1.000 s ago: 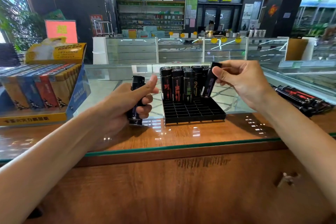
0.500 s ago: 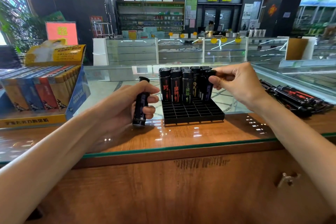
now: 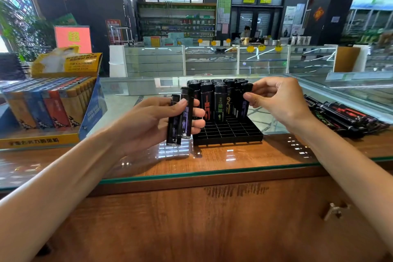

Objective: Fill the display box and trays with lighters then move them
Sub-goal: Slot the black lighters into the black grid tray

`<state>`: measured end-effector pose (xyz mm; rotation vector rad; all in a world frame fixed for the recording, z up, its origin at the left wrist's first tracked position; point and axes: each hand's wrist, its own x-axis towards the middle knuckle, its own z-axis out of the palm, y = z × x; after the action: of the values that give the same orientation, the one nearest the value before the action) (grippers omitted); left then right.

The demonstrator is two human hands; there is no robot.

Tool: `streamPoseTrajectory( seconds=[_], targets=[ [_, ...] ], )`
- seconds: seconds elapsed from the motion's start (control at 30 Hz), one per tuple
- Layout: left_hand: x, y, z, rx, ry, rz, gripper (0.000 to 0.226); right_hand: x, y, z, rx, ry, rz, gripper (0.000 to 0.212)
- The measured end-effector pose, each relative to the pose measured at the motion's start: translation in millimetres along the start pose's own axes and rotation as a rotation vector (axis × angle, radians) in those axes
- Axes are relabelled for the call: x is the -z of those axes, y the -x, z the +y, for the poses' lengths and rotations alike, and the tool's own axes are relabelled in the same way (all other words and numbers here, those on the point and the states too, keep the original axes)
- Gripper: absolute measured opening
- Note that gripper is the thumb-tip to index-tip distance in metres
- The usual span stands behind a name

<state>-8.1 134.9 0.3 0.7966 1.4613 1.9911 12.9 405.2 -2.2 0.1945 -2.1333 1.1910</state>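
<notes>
A black slotted tray [image 3: 228, 133] sits on the glass counter, its back rows filled with upright black lighters [image 3: 220, 102] and its front slots bare. My right hand [image 3: 278, 102] pinches one black lighter [image 3: 244, 104] standing at the right end of the front filled row. My left hand [image 3: 153, 121] holds two black lighters [image 3: 180, 119] upright just left of the tray, thumb across them.
A yellow and blue display box [image 3: 49, 108] of coloured lighters stands at the left. Loose black lighters [image 3: 342, 117] lie in a pile at the right. The counter's glass edge [image 3: 212, 173] runs along the front, and glass showcases stand beyond.
My right hand has lowered its lighter into the tray's front filled row. My left hand has shifted right toward the tray and fanned its lighters, so two now show.
</notes>
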Motion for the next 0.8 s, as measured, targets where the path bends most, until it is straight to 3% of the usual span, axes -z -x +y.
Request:
streamPoseTrajectory(
  seconds=[0.37,0.5,0.57,0.7,0.8],
  targets=[
    [-0.3,1.5,-2.9,-0.056,-0.094,-0.075,0.033,-0.7,2.8,-2.5,-0.042,0.102,0.045,0.021],
    [-1.0,1.9,-2.3,-0.067,-0.097,-0.108,0.031,0.2,11.7,-18.1,0.076,0.099,0.126,0.011],
    [-2.6,2.6,-2.1,-0.063,-0.084,-0.134,0.031,-3.2,18.1,-30.8,0.119,0.011,0.025,0.007],
    [-8.2,3.2,-1.9,-0.04,-0.091,-0.191,0.032,-18.4,26.1,-53.5,0.131,-0.126,-0.338,0.019],
    [-11.1,3.1,-1.7,-0.014,-0.102,-0.191,0.032,-29.3,26.3,-59.1,0.112,-0.277,-0.499,0.025]
  ],
)
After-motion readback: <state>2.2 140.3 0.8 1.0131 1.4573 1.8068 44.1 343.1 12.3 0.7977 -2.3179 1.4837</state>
